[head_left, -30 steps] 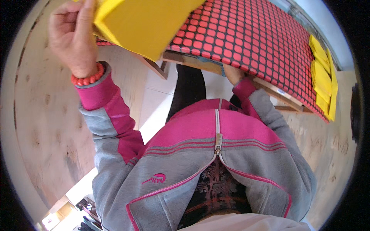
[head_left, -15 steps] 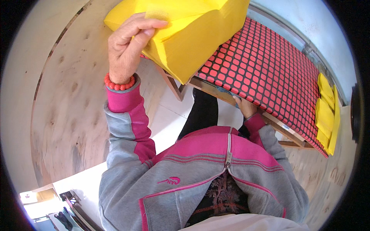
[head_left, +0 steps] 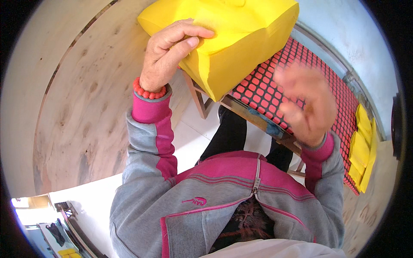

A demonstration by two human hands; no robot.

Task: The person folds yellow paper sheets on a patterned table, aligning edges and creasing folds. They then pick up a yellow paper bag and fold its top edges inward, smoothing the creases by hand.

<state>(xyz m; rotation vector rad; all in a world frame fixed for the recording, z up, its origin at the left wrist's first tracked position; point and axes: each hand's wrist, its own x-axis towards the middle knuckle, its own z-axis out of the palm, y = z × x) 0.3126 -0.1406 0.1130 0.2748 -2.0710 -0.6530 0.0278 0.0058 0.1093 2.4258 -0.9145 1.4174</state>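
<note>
head view: a yellow bag (head_left: 241, 56) sits over the left end of the table (head_left: 262, 88), one lower corner jutting past the table's near edge. the left hand (head_left: 174, 53), at the table's left end, has its thumb and bent fingers nearly closed, pinching the bag's fabric; a red bead bracelet (head_left: 149, 92) rings that wrist. the right hand (head_left: 307, 103) hangs above the middle of the table, blurred, about half open, thumb apart from the curled fingers, with nothing visible in its grasp. a red and black checked cover spreads across the table. folded yellow pieces (head_left: 361, 148) lie at the table's right end. something blue (head_left: 274, 128) shows under the table's near edge. left of the table stretches a broad wooden board (head_left: 90, 112); beyond the table's far side stands a pale blue wall (head_left: 352, 43).
</note>
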